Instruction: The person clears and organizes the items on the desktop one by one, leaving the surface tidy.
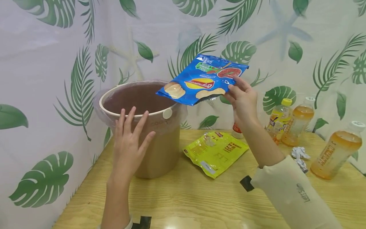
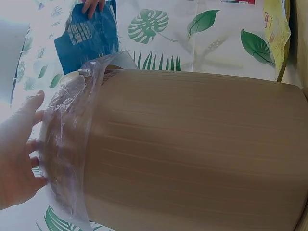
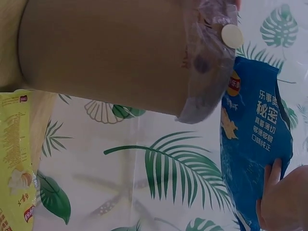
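Observation:
A blue chip bag (image 1: 200, 79) is pinched at its edge by my right hand (image 1: 243, 100), up in the air beside and partly over the bin's rim. The right wrist view shows the back of the chip bag (image 3: 257, 130) with white lettering. My left hand (image 1: 130, 140) touches the near rim of the brown trash bin (image 1: 157, 149) with its fingers spread and mostly straight. A clear plastic liner (image 2: 67, 144) is folded over that rim. On the table right of the bin lies a yellow chip bag (image 1: 215, 152), flat.
At the right stand a yellow-capped bottle (image 1: 281, 116), a bottle of orange drink (image 1: 298, 122) and a nearer, similar bottle (image 1: 334, 154). Crumpled paper (image 1: 299, 154) lies between them. A red-labelled bottle (image 1: 237, 129) is partly hidden behind my right arm. A leaf-patterned sheet (image 1: 160, 31) backs the wooden table (image 1: 186, 203).

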`<action>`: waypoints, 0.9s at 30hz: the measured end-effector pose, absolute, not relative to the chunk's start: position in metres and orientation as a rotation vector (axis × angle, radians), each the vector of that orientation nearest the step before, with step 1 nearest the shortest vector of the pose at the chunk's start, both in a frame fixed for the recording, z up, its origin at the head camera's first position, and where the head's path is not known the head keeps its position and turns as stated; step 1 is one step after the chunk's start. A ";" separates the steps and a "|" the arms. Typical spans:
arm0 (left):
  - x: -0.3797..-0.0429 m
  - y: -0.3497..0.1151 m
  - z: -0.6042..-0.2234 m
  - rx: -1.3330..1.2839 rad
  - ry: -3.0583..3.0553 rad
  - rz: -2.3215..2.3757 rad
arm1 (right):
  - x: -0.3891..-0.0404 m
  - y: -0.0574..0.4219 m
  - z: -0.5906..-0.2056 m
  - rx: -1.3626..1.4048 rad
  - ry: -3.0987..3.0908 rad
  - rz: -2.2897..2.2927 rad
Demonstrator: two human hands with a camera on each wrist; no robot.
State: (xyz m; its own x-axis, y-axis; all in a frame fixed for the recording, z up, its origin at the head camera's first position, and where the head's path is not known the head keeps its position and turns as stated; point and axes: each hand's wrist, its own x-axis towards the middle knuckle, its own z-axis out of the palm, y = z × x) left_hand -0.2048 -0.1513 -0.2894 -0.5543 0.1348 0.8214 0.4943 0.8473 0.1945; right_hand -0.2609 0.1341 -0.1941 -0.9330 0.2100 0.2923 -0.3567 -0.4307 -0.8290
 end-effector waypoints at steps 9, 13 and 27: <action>-0.205 -0.151 -0.290 -0.456 -2.136 -0.518 | -0.280 0.103 -0.191 0.185 -1.542 2.256; -0.205 -0.151 -0.290 -0.454 -2.142 -0.515 | -0.288 0.091 -0.191 0.170 -1.528 2.230; -0.203 -0.151 -0.290 -0.438 -2.166 -0.497 | -0.301 0.054 -0.204 0.306 -1.656 1.993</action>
